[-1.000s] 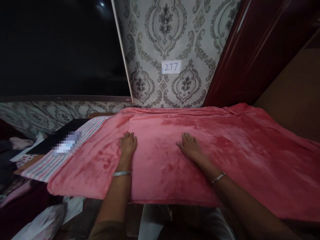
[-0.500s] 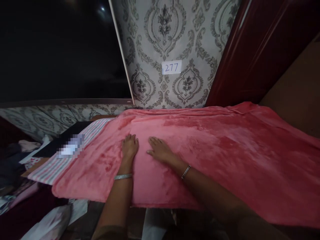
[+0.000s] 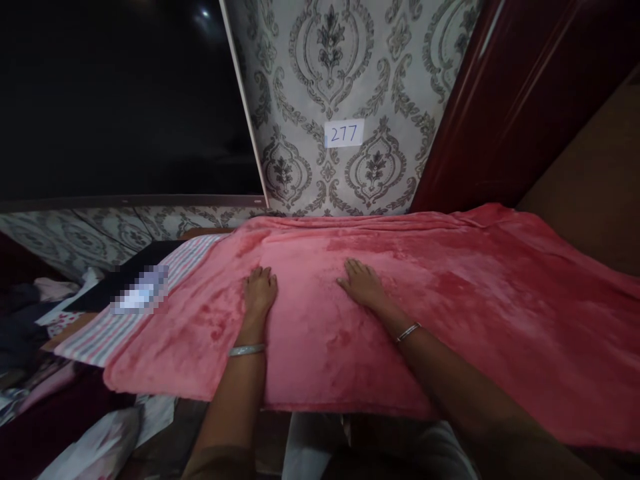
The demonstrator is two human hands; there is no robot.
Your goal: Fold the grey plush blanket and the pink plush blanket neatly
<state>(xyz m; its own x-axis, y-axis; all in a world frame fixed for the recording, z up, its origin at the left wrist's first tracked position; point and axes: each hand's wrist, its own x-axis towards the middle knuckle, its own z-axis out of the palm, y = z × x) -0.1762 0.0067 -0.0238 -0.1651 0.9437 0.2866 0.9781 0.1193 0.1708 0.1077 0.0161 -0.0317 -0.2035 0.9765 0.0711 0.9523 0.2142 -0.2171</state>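
A plush pink-red blanket [image 3: 310, 333] lies spread over a table-like surface, its near edge running along the front. Flat on it, left of the middle, rests my left hand [image 3: 261, 291], fingers stretched forward. To its right, my right hand [image 3: 364, 285] also presses on the blanket, palm down with the thumb apart from the fingers. Neither hand grips anything. Around the hands the pile shows lighter, smoothed patches, and the cloth is ridged along its far edge.
A striped cloth [image 3: 193, 257] shows beyond the blanket's left side, with a pixelated bright item [image 3: 140, 293] on it. A large black screen [image 3: 125, 107] hangs above left. Behind is patterned wallpaper [image 3: 330, 60] with a "277" label [image 3: 344, 133]. Dark red wood [image 3: 465, 113] stands right.
My right hand has slid to the right and slightly away from me across the blanket, leaving smoothed pile behind. My left hand stays in place.
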